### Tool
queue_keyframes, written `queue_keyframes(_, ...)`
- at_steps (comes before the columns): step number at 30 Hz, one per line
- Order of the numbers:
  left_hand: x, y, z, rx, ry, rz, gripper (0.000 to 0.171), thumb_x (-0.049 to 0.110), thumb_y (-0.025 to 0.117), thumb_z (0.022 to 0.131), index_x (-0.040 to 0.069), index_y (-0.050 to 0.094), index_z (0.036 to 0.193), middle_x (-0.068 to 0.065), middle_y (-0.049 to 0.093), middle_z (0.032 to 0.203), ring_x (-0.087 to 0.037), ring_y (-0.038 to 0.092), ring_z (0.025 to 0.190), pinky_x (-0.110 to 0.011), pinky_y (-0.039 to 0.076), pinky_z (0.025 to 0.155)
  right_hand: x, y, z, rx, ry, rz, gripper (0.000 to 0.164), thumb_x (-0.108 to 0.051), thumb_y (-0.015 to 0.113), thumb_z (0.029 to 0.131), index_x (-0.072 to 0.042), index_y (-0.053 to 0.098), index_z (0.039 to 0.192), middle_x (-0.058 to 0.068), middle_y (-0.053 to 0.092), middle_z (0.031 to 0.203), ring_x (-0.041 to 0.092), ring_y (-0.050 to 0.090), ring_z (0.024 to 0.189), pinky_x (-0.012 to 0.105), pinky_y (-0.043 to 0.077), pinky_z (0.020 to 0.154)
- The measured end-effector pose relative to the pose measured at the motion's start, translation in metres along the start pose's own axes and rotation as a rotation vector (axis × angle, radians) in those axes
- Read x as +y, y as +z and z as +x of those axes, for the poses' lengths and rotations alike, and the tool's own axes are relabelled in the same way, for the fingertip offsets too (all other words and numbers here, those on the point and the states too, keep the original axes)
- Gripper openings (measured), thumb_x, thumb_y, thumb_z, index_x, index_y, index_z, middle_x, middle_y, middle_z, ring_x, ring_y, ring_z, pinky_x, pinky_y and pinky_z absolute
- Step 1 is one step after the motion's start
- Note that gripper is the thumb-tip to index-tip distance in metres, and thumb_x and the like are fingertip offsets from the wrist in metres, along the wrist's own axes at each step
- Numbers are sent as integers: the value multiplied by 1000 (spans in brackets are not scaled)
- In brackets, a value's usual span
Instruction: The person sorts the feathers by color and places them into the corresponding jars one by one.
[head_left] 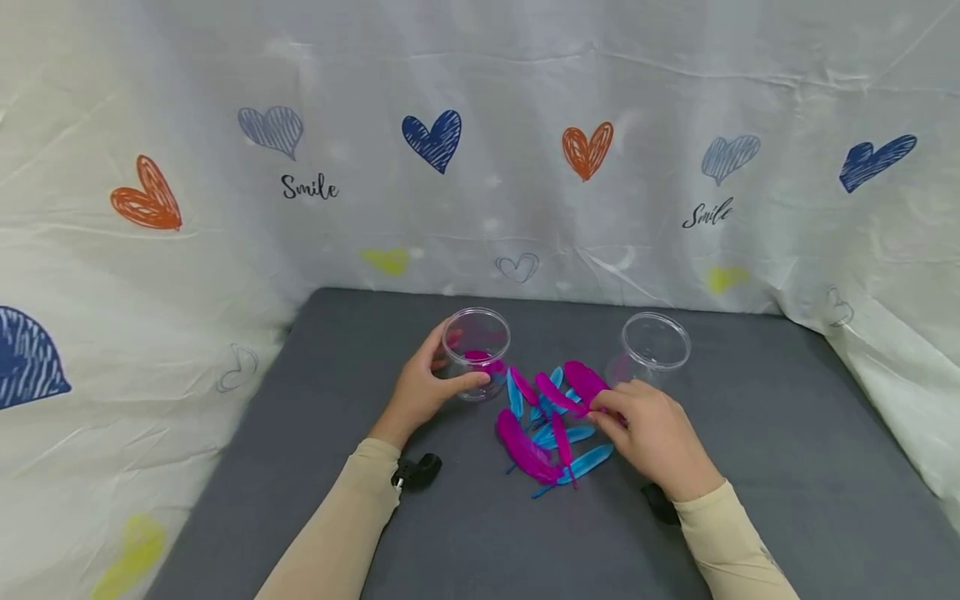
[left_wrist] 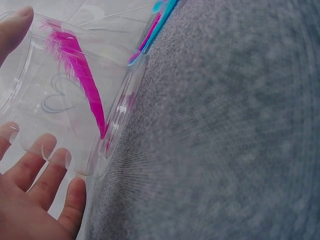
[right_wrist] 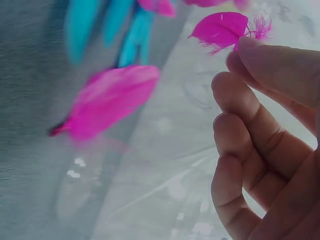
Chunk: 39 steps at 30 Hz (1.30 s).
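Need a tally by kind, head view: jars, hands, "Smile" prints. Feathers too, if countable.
Clear jars: 2
Hands: 2
"Smile" prints: 2
Total: 6
Pink feathers and blue feathers left out: they overlap too much to count exactly.

Passage over near tabletop between sleeves; obstacles beyond: feathers and clear cups

Two clear plastic cups, one left hand and one right hand show. At least five magenta feathers and at least four blue feathers are visible, overlaps blocking an exact count.
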<state>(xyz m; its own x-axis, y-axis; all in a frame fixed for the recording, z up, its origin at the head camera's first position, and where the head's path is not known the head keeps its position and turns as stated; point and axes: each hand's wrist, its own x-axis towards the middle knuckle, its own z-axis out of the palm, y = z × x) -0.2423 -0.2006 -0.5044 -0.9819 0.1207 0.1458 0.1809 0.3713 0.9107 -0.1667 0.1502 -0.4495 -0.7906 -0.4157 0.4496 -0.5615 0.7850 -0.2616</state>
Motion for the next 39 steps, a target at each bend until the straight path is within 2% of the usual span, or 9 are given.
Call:
queue_keyframes(9, -4, 2, -5, -4, 8, -16, 100, 50, 93, 83, 47, 36, 165, 5, 55, 163, -27, 52, 147, -55, 44, 123, -15, -27, 24, 39, -79, -24, 14, -17, 92, 87, -21, 80, 93, -13, 61, 77, 7, 51, 72, 26, 49, 62)
queue_keyframes(13, -4, 2, -6, -2, 11, -19, 100, 49, 93, 83, 45, 36, 165, 5, 55, 163, -25, 52, 147, -54, 44, 123, -21, -41, 42, 49, -125, -50, 13, -15, 91, 87, -18, 80, 94, -10, 63, 77, 8, 51, 72, 27, 49, 62)
queue_keyframes(18, -2, -2, -7, 0, 12, -23, 100, 48, 93, 84, 43, 36, 166, 5, 55, 163, -25, 51, 148, -54, 44, 124, -35, -50, 70, 31, -159, -55, 11, -17, 91, 88, -18, 81, 95, -7, 69, 80, 11, 59, 75, 30, 53, 65)
queue_keyframes(24, -2, -8, -10, 4, -1, -21, 101, 47, 93, 84, 42, 35, 167, 4, 54, 164, -25, 50, 149, -54, 43, 125, -54, -44, 100, -78, -177, -30, 8, -22, 88, 92, -18, 82, 97, -5, 72, 85, 14, 63, 80, 32, 57, 70)
queue_keyframes(28, -1, -8, -9, -3, -2, -14, 100, 51, 92, 84, 44, 35, 166, 3, 54, 165, -25, 51, 149, -54, 43, 125, -61, -35, 115, -124, -195, -32, 6, -20, 87, 93, -18, 81, 95, -6, 71, 83, 14, 64, 79, 33, 58, 71)
queue_keyframes(39, 1, -2, -6, 6, -39, -11, 101, 58, 91, 82, 46, 36, 166, 6, 53, 163, -25, 53, 145, -53, 46, 123, -68, -5, 138, -204, -238, -59, 4, -16, 84, 96, -16, 84, 100, -1, 76, 88, 18, 68, 78, 36, 62, 73)
